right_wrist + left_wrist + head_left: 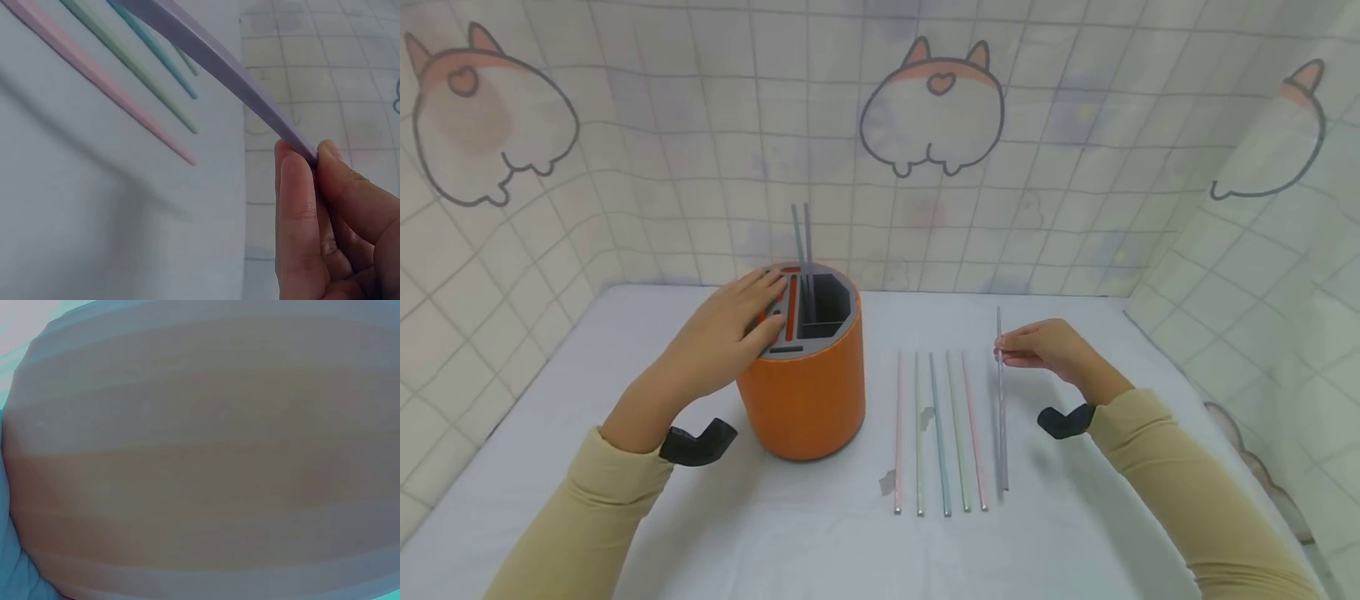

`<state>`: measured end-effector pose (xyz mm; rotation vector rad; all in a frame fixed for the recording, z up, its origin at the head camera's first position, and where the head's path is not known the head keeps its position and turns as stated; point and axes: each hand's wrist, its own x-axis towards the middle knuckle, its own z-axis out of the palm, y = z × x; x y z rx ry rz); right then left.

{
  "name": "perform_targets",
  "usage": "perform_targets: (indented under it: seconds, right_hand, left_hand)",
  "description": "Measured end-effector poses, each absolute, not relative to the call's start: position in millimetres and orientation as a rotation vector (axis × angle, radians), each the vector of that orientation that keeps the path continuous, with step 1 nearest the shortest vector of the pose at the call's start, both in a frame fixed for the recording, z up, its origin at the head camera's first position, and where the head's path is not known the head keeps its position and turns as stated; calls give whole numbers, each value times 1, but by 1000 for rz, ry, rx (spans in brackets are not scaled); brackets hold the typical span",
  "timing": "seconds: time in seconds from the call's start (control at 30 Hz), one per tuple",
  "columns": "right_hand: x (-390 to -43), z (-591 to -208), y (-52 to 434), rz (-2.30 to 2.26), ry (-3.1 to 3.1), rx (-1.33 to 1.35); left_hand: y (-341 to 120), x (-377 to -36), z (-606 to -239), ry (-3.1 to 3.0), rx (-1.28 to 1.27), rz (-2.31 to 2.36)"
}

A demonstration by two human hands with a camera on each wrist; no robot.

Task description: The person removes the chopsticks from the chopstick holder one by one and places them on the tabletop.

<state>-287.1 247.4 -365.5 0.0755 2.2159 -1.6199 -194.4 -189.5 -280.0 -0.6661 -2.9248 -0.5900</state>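
My right hand point(1041, 348) pinches a purple chopstick point(1002, 417) between thumb and fingertips, near its thin far end. In the right wrist view the chopstick point(231, 75) slants up and left from the fingertips, raised above the table. To its left several pink, green and blue chopsticks point(941, 442) lie side by side. My left hand point(722, 333) rests on the grey slotted top of an orange utensil holder point(808, 400), fingers extended across it. Two chopsticks point(807, 250) stand upright in the holder's larger opening. A blurred brownish surface point(206, 469) fills most of the left wrist view.
A white cloth point(737, 542) covers the table, with small grey marks near the lying chopsticks. Behind and at both sides hangs a grid-patterned curtain point(820, 125) with cartoon animal drawings. Dark wrist cameras point(698, 443) sit on both wrists.
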Motion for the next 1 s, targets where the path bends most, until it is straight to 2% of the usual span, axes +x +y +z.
perform_targets:
  seconds: [0.77,1.0]
  right_hand:
    - [-293,-422,238,-1539,2203,217]
    - [-295,-420,232,-1377,2350,246]
  left_hand:
    - [-191,-195,-283,-2900,-660,-610]
    - [-191,-195,-284,-2906,-659,-607]
